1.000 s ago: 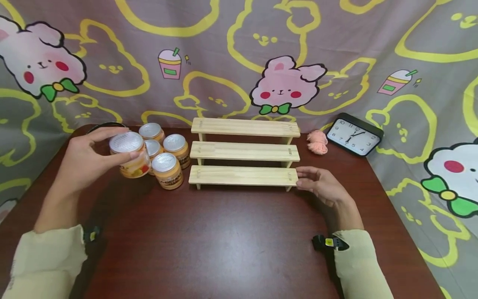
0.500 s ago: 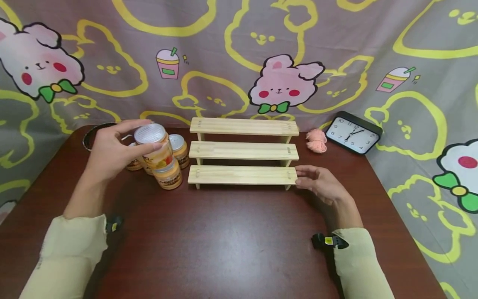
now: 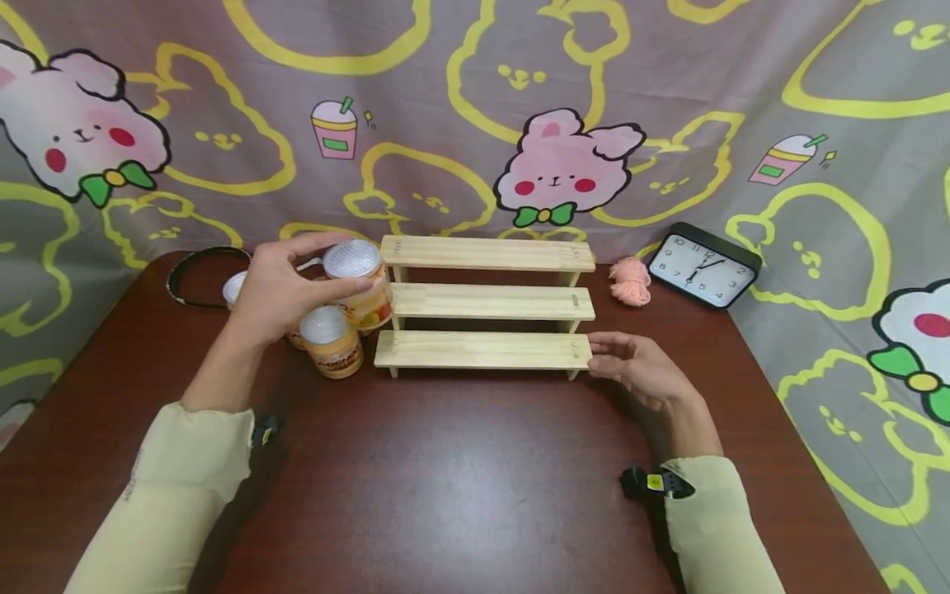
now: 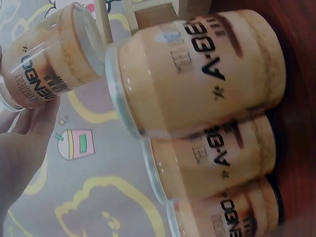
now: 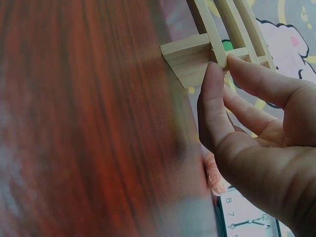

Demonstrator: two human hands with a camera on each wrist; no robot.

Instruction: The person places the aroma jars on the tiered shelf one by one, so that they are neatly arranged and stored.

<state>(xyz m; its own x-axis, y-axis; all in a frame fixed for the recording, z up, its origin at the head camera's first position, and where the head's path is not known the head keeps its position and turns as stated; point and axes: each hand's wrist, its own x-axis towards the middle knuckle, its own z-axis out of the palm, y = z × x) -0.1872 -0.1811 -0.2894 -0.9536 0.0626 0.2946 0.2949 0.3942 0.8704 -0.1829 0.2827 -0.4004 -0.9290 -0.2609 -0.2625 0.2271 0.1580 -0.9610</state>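
In the head view my left hand (image 3: 282,290) grips an orange-labelled can (image 3: 365,299) with a silver lid, thumb on its near side. The can is held up just left of the wooden three-step shelf (image 3: 482,351), overlapping the left ends of its upper boards in view. Below it stands another such can (image 3: 331,351); more are partly hidden behind my hand. The left wrist view shows the held can (image 4: 54,57) raised, apart from a row of standing cans (image 4: 202,74). My right hand (image 3: 644,369) pinches the right end of the lowest shelf board (image 5: 217,39).
A pink yarn skein (image 3: 631,282) and a black-framed clock (image 3: 703,266) sit right of the shelf. Behind the cans at the left lies a dark round hoop (image 3: 185,276). A patterned curtain (image 3: 438,99) hangs along the back of the brown table (image 3: 475,487).
My left hand has carried the can rightward, from the left side of the group, over the other cans, to beside the shelf. The right hand stays at the board's end.
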